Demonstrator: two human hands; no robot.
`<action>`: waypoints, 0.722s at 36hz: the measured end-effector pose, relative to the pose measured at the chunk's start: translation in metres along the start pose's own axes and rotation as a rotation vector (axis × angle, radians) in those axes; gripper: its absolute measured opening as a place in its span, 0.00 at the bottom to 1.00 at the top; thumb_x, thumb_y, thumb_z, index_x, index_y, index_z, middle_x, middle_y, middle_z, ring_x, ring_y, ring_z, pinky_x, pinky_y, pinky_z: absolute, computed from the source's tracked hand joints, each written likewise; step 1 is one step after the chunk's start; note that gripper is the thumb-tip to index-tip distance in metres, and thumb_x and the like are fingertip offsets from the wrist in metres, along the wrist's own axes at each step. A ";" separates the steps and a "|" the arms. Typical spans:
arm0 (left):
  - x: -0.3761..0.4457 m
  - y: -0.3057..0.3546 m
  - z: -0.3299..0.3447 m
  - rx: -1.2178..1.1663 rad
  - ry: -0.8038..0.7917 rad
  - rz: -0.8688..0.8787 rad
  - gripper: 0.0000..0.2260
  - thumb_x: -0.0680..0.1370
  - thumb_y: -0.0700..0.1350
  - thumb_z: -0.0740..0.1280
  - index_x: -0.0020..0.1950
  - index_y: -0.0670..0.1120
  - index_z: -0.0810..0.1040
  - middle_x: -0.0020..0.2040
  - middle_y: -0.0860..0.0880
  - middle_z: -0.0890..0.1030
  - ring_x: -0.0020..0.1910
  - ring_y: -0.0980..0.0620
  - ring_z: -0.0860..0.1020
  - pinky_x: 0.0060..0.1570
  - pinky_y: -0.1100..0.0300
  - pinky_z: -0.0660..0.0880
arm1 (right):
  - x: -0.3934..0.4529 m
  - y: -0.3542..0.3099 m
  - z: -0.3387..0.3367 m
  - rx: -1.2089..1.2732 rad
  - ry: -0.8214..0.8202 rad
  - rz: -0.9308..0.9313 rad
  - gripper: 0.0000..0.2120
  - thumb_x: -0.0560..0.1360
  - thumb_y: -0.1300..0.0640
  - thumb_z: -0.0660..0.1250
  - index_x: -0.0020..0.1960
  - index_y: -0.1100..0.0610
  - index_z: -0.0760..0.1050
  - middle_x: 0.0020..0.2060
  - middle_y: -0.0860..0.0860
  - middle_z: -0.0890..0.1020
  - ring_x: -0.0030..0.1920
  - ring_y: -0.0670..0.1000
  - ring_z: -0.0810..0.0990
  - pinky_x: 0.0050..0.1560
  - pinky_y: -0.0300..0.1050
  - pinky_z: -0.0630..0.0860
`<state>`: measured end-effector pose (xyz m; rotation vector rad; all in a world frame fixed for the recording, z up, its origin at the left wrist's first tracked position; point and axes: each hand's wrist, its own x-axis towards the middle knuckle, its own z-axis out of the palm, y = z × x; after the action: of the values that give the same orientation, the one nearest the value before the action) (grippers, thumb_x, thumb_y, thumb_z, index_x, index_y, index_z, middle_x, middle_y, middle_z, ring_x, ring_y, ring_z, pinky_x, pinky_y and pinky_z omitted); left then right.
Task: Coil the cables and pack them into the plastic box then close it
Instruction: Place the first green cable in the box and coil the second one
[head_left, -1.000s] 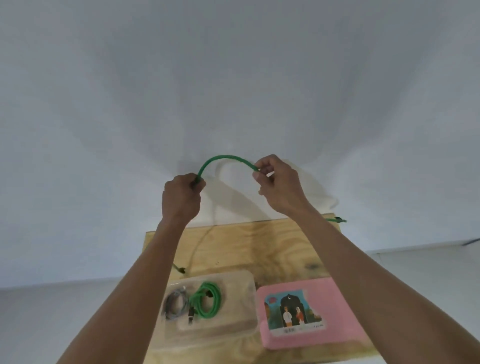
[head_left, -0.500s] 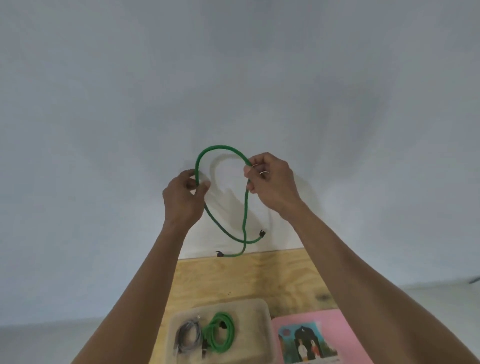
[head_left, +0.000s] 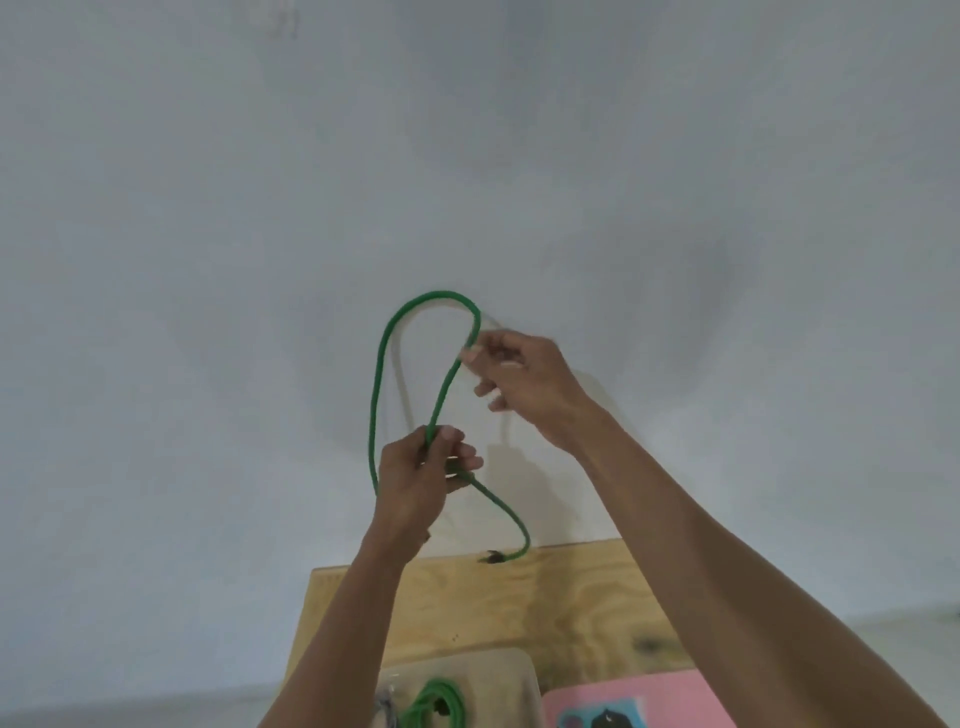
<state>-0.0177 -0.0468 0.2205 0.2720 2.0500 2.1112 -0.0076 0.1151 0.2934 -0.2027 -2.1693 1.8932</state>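
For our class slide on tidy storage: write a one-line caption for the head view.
Two hands loop a green cable above a wooden table.

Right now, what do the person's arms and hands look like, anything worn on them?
Both arms are bare for as much as shows, with no sleeve in view. The left hand and right hand wear no gloves, and no watch or bracelet shows at either wrist. The picture is too soft to tell about rings.

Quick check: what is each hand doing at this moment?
Left hand: closed around the green braided cable, gathering its loop.
Right hand: pinching the same cable near the loop's top, other fingers loose.
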 end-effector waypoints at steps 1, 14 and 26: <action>0.001 0.005 0.000 -0.070 0.024 -0.007 0.10 0.83 0.41 0.63 0.50 0.37 0.80 0.40 0.41 0.84 0.42 0.42 0.86 0.46 0.48 0.84 | -0.006 0.006 -0.005 -0.088 -0.079 0.016 0.18 0.73 0.45 0.75 0.61 0.49 0.80 0.48 0.47 0.85 0.37 0.39 0.83 0.36 0.35 0.77; 0.030 0.040 -0.011 -0.699 0.228 -0.173 0.10 0.84 0.41 0.61 0.51 0.34 0.76 0.45 0.39 0.82 0.43 0.44 0.86 0.42 0.53 0.84 | -0.030 0.067 -0.060 -0.721 -0.268 0.065 0.03 0.75 0.49 0.75 0.45 0.48 0.83 0.40 0.40 0.79 0.41 0.42 0.77 0.38 0.35 0.72; 0.009 0.030 0.013 0.076 -0.352 -0.235 0.35 0.75 0.74 0.54 0.61 0.48 0.82 0.55 0.48 0.86 0.58 0.52 0.83 0.59 0.50 0.75 | -0.023 0.023 -0.030 -0.157 -0.086 -0.048 0.06 0.75 0.54 0.75 0.44 0.57 0.85 0.32 0.50 0.86 0.34 0.49 0.86 0.34 0.38 0.79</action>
<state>-0.0235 -0.0330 0.2511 0.3653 1.8563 1.7115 0.0215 0.1404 0.2721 -0.0997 -2.3598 1.7367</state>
